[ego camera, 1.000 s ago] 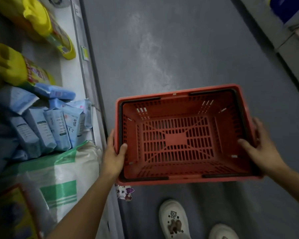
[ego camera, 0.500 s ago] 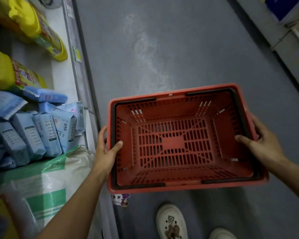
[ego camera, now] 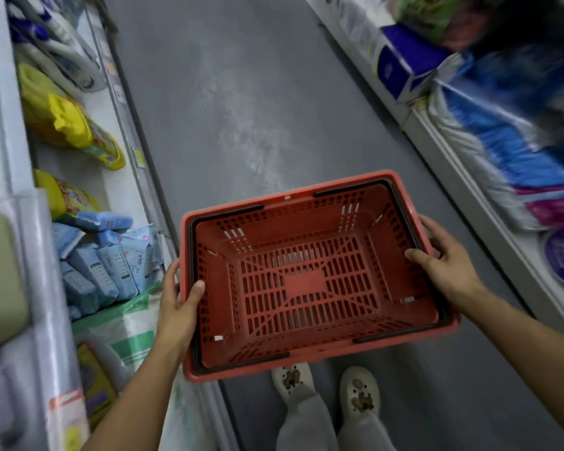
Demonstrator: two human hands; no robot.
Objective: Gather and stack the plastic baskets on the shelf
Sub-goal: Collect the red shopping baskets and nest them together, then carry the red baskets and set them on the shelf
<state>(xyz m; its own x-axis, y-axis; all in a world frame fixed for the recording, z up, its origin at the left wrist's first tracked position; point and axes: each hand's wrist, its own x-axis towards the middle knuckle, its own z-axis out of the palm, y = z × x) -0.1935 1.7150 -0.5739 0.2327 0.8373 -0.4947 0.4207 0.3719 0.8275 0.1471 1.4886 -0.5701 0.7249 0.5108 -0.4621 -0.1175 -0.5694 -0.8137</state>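
Note:
An empty red plastic basket [ego camera: 310, 288] with a slotted bottom and folded black handles is held level in front of me over a grey aisle floor. My left hand [ego camera: 176, 304] grips its left rim, thumb inside. My right hand [ego camera: 443, 262] grips its right rim, thumb over the edge. No other basket shows in the head view.
A white shelf [ego camera: 124, 131] on the left holds yellow bags [ego camera: 75, 128], blue packets [ego camera: 111, 255] and a green-and-white sack [ego camera: 124, 333]. A shelf [ego camera: 469, 170] on the right holds blue and white packs. The grey floor [ego camera: 241, 92] runs ahead between them. My white shoes [ego camera: 326, 388] are below.
The view has tilted up and widened, bringing the right shelf and more of the aisle into sight. The basket stays in both hands, now a little further from the left shelf.

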